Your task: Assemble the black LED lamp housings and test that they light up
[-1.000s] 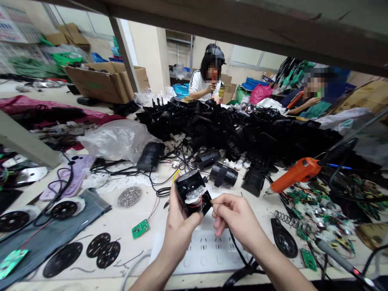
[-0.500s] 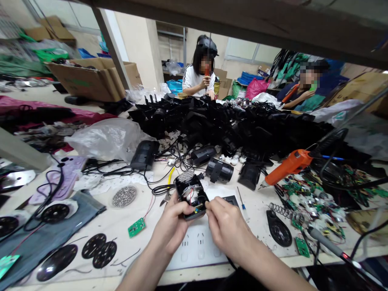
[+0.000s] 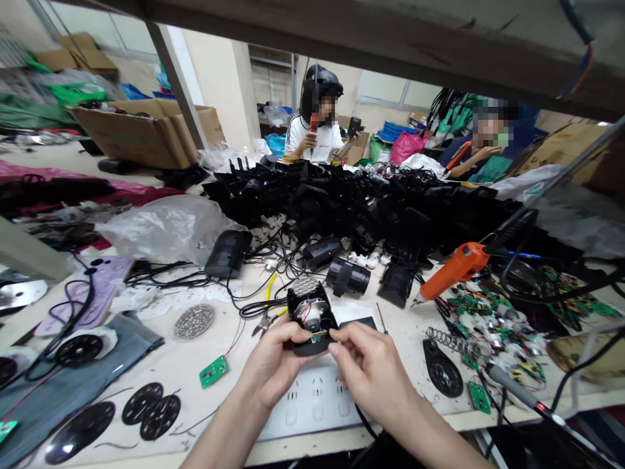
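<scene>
Lowered and turned since a second ago, the black unit (image 3: 311,317) now shows its open side, with a silver part, red wire and small board inside. Across the bench (image 3: 288,454), a person in a white shirt (image 3: 325,144) has since raised a black piece (image 3: 354,126).

Held near the middle of the bench's front edge, the unit sits just past a white power strip (image 3: 305,404). The left hand (image 3: 273,363) is curled around its near left side, thumb over the rim. The right hand (image 3: 366,358) is nearly closed, thumb and forefinger pinching its near right corner; whether a wire also lies between the tips cannot be told.

Yellow-handled pliers (image 3: 269,290) lie beyond the left hand. An orange power screwdriver (image 3: 454,272) hangs over the bench's right half, and black discs (image 3: 161,417) lie near its front left corner.
</scene>
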{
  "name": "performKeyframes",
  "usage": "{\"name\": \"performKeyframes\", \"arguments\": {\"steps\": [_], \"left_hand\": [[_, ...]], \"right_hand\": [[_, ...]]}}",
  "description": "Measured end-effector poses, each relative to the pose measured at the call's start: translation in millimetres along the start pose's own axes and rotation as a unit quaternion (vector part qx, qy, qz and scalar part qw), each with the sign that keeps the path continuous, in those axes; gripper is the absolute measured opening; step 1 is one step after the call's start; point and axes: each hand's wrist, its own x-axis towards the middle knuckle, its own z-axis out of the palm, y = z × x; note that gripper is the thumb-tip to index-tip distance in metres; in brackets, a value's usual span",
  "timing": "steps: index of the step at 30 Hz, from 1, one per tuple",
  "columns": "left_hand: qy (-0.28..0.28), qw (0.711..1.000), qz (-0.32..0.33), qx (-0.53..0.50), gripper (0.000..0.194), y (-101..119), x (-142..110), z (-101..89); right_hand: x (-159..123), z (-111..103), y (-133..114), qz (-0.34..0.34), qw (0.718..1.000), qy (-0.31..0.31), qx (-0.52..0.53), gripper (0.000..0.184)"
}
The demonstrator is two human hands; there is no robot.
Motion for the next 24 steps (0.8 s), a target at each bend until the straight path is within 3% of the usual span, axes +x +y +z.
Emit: {"name": "performKeyframes", "arguments": {"steps": [11,15,18,19,22,24], "left_hand": [[-0.017,0.998,-0.043,-0.033,0.024,8,-3,-6.6],[-0.043,0.995,-0.069,-0.056,0.023,11,-2,-10.6],[-0.072,0.993,-0.077,-0.051,0.028,14,-2,-12.4],[-0.080,0.992,-0.083,-0.047,0.031,14,-2,-12.4],[-0.084,0.991,-0.099,-0.042,0.040,13,-3,-10.8],[-0.071,0.991,-0.103,-0.037,0.042,11,-3,-9.8]], "right_hand": [[-6,-2,-3,-0.025,0.998,-0.022,-0.044,0.030],[-3,-13,-8,-0.045,0.996,-0.024,-0.071,0.028],[16,-35,2,0.018,0.984,-0.011,-0.175,0.028],[26,-44,9,0.069,0.963,0.014,-0.259,0.028],[60,-63,42,0.160,0.922,0.076,-0.344,0.044],[82,-68,65,0.225,0.894,0.073,-0.380,0.051]]}}
